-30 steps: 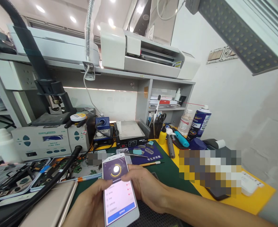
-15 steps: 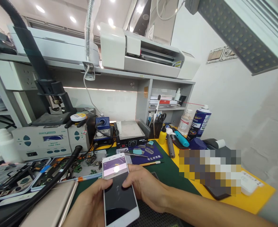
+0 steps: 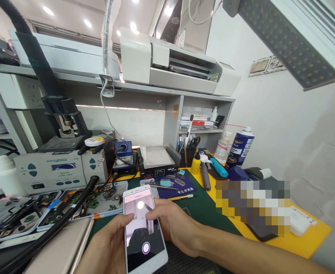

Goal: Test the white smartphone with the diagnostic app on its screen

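Thumbs (image 3: 127, 219) nudged slightly since the earlier frame, I log left hand (image 3: 107, 241) and right hand (image 3: 174, 226) half-curled around the phone (image 3: 140, 234), in front of the hotplate (image 3: 156, 156), presumably steadying it for tapping.

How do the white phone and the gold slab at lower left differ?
Color: the white phone has a white frame; the gold slab has a pale gold face.
Visible side: the phone shows a lit screen; the slab shows a plain face, no display.
Support: the phone is held by the left hand and right hand; the slab lies at left.
Shared: both are flat and slim.
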The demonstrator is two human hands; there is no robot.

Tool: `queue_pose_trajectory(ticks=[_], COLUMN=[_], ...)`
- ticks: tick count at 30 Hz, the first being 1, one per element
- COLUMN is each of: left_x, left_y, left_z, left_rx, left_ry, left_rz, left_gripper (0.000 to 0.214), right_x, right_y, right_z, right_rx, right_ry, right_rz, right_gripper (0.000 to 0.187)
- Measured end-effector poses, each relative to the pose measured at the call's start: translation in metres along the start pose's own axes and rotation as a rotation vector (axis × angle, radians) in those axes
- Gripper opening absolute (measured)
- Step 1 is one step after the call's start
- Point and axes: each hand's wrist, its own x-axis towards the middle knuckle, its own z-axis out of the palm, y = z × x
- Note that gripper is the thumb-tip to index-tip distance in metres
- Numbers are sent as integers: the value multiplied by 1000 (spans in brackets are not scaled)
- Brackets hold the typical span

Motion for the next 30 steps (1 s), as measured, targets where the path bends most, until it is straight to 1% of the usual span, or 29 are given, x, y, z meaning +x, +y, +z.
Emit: queue_pose_trajectory(ticks=[3, 6, 9, 11, 13, 15, 17, 22, 26, 30], left_x=[1, 2, 3, 3, 3, 3, 3, 5, 12, 16], left_y=[-1, -2, -2, -2, -2, -2, -2, -3, -9, -12], left_z=[-1, -1, -1, -1, -2, -2, -2, -6, -14, -20], left_rx=[-5, -3, 0, -2, -3, -4, -4, -3, 9, 12], left_ry=[9, 20, 26, 27, 29, 30, 25, 19, 26, 18], left_rz=[0, 7, 12, 11, 5, 0, -3, -2, 11, 43], left_gripper=[53, 54, 53, 52, 52, 52, 52, 50, 50, 43], right_x=[1, 0, 0, -1, 0, 1, 1, -1, -2, -2], right_y=[0, 1, 1, 2, 3, 3, 3, 0, -1, -3], right_z=[-2, -4, -4, -4, -5, -5, -5, -3, -2, -1], right_rx=[-2, -15, -33, -47, -73, -86, -65, -17, -3, 26], right_ry=[-41, -102, -147, -151, -126, -110, -120, -127, -105, -59], right_rz=[-26, -53, -50, -45, -41, -42, -42, -50, -25, 6], right_gripper=[36, 40, 48, 55, 65, 69, 66, 45, 40, 38])
